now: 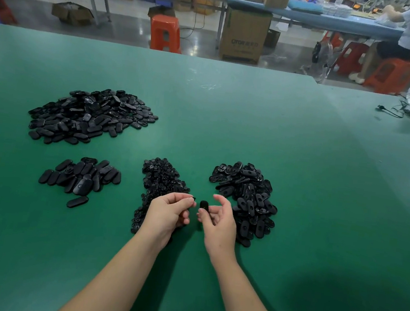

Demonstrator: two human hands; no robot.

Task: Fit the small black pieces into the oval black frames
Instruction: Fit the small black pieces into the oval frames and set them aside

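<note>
Both hands are up just above the green table [228, 122], close together but not touching. Left hand [170, 211] has its fingers curled, and its thumb and first finger pinch a small black piece [194, 198] at the tips (only a tiny bit of it peeks out). Right hand [218, 220] holds an oval black frame [204, 205] with its thumb and fingers, standing up on end, with the first finger curved over the top. The piece and the frame are near each other, with a little gap between.

Under the left hand lies a pile of small pieces [161, 178]. Just beside the right hand sits a heap of frames [247, 199] with holes in them. Farther left is a small heap of ovals [82, 175], and one oval [77, 201] lies alone near it. A big heap [90, 115] sits farther back on the left.

Across the room stands an orange stool [165, 33] and a tall cardboard box [244, 35].
</note>
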